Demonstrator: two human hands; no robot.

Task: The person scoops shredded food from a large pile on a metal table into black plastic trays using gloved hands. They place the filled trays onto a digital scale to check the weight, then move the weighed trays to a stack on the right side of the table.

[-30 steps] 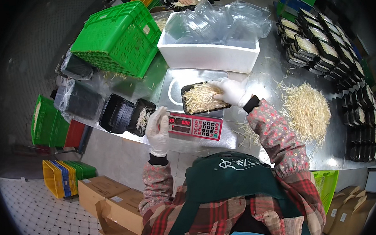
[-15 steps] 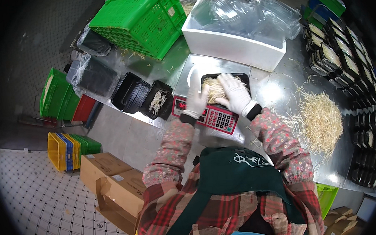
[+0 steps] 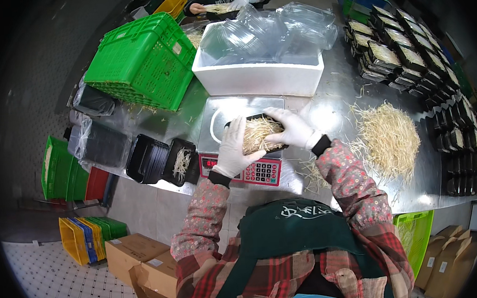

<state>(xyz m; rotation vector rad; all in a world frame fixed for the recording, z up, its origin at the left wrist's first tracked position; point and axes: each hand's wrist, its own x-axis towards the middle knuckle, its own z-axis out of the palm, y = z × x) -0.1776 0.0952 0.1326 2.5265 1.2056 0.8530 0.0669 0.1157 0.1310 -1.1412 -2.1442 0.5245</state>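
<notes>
A black tray of pale sprouts (image 3: 259,134) sits on the steel pan of a weighing scale (image 3: 230,108) in front of me. My left hand (image 3: 233,149), in a white glove, grips the tray's near left end. My gloved right hand (image 3: 292,128) lies over the tray's right end, pressing on the sprouts. The scale's red keypad panel (image 3: 253,172) shows just below my hands.
A loose sprout heap (image 3: 388,137) lies on the steel table (image 3: 333,97) at right. Filled black trays (image 3: 407,56) are stacked far right, empty ones (image 3: 149,160) at left. A white foam box with clear lids (image 3: 261,76) stands behind the scale, beside a green crate (image 3: 140,62). Another person's gloved hands (image 3: 229,5) work opposite.
Both my hands have closed around the tray of sprouts on the scale; a second ago my left hand hung off to the left, near the keypad.
</notes>
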